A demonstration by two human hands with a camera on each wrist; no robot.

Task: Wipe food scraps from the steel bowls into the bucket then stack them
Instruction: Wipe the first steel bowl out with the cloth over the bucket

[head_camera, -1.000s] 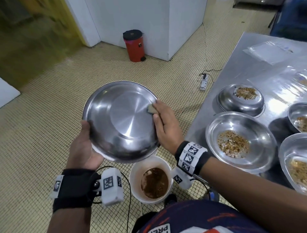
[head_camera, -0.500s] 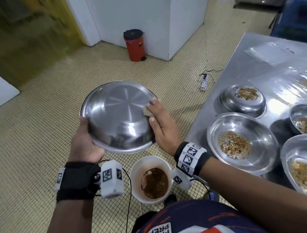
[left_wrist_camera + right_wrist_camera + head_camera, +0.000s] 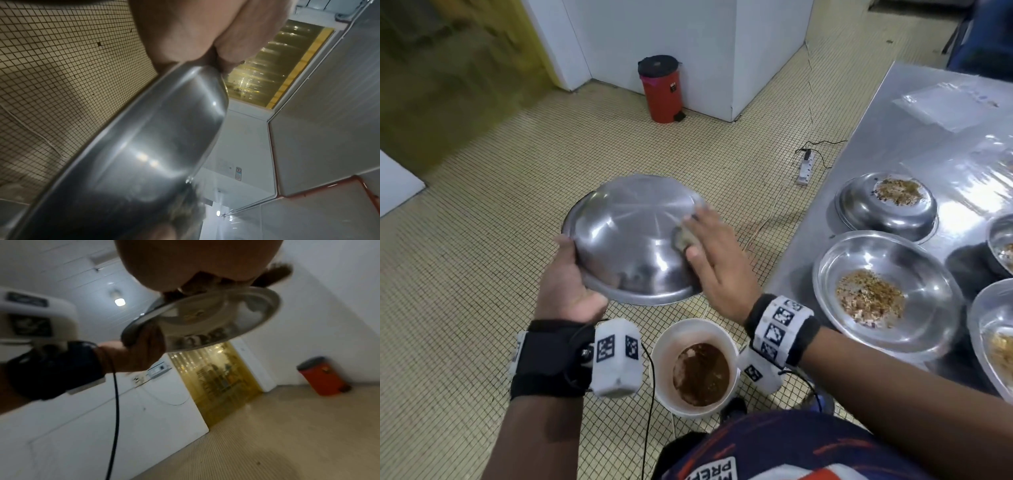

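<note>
A steel bowl (image 3: 633, 236) hangs mouth-down over the floor, just beyond a white bucket (image 3: 662, 359) of brown scraps. My left hand (image 3: 570, 274) grips its near-left rim, thumb on the outside. My right hand (image 3: 712, 253) lies flat with straight fingers on the bowl's right outer wall and presses a small brownish sponge (image 3: 682, 239) against it. The left wrist view shows the bowl's shiny outside (image 3: 144, 154) under the left hand (image 3: 195, 32). From the right wrist, the bowl's inside (image 3: 216, 318) looks clean, and the sponge (image 3: 273, 272) sticks out under the palm.
A steel table (image 3: 893, 137) stands at the right. On it sit a bowl (image 3: 914, 260) with scraps, an upturned bowl (image 3: 866, 209) with scraps on top, and more bowls at the edge. On the tiled floor are a red pedal bin (image 3: 661, 89) and a power strip (image 3: 806, 168).
The bowl has tipped from facing me to mouth-down and has dropped closer to the bucket. My right hand has stayed on its right side with the sponge, and its fingers have flattened.
</note>
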